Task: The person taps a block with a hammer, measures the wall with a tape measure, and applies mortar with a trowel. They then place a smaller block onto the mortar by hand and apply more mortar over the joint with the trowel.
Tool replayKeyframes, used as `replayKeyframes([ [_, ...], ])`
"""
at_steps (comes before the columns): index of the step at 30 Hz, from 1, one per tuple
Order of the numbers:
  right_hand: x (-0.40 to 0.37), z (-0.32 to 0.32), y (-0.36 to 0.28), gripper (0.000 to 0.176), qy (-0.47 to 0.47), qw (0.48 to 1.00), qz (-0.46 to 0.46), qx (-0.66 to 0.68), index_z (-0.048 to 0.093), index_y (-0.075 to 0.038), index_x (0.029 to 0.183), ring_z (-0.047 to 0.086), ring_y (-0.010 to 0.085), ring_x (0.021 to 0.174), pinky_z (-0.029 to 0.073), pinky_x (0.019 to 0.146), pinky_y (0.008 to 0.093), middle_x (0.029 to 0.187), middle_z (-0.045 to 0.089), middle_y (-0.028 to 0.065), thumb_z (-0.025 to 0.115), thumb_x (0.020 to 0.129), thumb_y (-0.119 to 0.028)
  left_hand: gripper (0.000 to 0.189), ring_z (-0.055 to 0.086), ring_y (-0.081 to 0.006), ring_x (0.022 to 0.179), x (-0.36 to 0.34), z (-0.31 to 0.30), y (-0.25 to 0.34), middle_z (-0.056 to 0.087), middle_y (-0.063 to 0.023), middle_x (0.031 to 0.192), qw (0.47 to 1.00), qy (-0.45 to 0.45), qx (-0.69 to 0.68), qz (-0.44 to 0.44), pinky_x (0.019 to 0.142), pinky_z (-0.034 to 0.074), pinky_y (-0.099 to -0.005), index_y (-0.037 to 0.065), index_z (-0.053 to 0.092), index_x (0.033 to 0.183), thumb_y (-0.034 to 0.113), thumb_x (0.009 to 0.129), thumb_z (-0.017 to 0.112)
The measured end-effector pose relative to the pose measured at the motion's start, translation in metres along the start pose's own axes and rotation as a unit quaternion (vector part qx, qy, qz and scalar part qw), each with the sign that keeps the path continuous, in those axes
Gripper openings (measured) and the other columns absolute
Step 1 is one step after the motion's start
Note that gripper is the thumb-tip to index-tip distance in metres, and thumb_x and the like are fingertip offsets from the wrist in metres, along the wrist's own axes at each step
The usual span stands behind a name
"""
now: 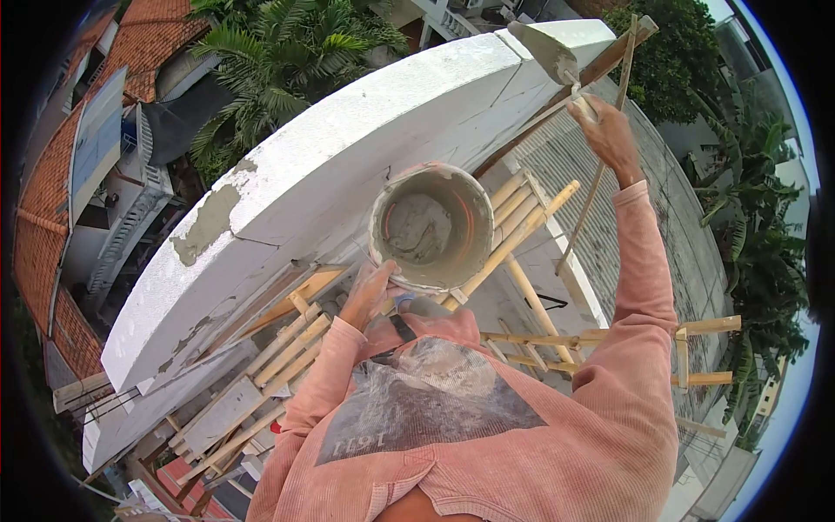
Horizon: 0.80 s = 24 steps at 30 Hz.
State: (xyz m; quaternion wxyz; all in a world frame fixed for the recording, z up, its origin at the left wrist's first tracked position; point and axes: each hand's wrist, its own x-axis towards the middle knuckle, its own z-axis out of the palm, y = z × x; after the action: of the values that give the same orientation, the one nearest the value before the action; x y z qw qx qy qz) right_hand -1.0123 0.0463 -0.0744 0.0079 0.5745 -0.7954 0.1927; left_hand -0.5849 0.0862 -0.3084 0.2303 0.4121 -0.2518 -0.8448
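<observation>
My right hand (604, 135), at the end of an outstretched arm, is wrapped round the handle of a trowel (546, 54). The trowel's blade overlaps the top of the white block wall (348, 100) near its far right end. My left hand (376, 291) grips the near rim of a round bucket (477, 230) in front of my chest. Grey mortar (416, 239) lies in the bottom of the bucket and smears its inner wall. A patch of mortar (209, 224) sticks to the wall top on the left.
Wooden scaffolding (522, 235) stands below and beside me, with more timber frames (252, 400) at lower left. A leaning wooden pole (600, 170) crosses near my right hand. Beyond lie a corrugated roof (661, 226), palm trees (287, 70) and tiled roofs (52, 174), well below the wall.
</observation>
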Motion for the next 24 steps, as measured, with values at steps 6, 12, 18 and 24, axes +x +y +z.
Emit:
replayKeyframes([
  [6,0.036,0.005,0.012,0.04,-0.012,0.995,-0.057,-0.076,0.07,-0.001,0.1,0.067,0.0432,0.088,0.051,0.08,0.0508,0.091,0.071,0.0234,0.061,0.096,-0.039,0.039,0.07,-0.0334,0.103,-0.004,0.0,-0.007,0.062,-0.0219,0.119,1.0,0.015,-0.009,-0.003,0.09,0.062,-0.0457,-0.007,0.045,0.127,0.011,0.094,0.055],
  [12,0.057,-0.027,0.022,0.047,-0.174,0.95,0.134,0.223,0.067,0.001,0.104,0.066,0.0157,0.057,0.052,0.047,0.0277,0.076,0.066,0.0096,0.057,0.101,-0.045,0.046,0.07,-0.0324,0.102,-0.001,-0.003,-0.007,0.061,-0.0205,0.121,0.999,0.036,-0.004,-0.001,0.09,0.062,-0.0453,-0.002,0.042,0.134,0.012,0.093,0.057],
  [18,0.074,0.005,0.024,0.048,-0.297,0.778,0.255,0.491,0.06,0.006,0.104,0.054,0.0047,0.045,0.047,0.036,0.0167,0.067,0.058,0.002,0.057,0.102,-0.042,0.046,0.068,-0.033,0.107,0.003,-0.006,-0.012,0.06,-0.0207,0.123,0.998,0.057,-0.011,-0.007,0.09,0.062,-0.0456,-0.002,0.041,0.136,0.011,0.094,0.055],
  [24,0.085,-0.005,0.033,0.046,-0.287,0.862,0.23,0.349,0.06,0.002,0.097,0.053,0.0074,0.043,0.043,0.033,0.0201,0.064,0.057,0.0017,0.058,0.102,-0.044,0.043,0.067,-0.0337,0.11,0.013,-0.012,-0.016,0.058,-0.0212,0.125,0.998,0.054,-0.029,-0.03,0.092,0.062,-0.0472,-0.003,0.041,0.136,0.009,0.096,0.052],
])
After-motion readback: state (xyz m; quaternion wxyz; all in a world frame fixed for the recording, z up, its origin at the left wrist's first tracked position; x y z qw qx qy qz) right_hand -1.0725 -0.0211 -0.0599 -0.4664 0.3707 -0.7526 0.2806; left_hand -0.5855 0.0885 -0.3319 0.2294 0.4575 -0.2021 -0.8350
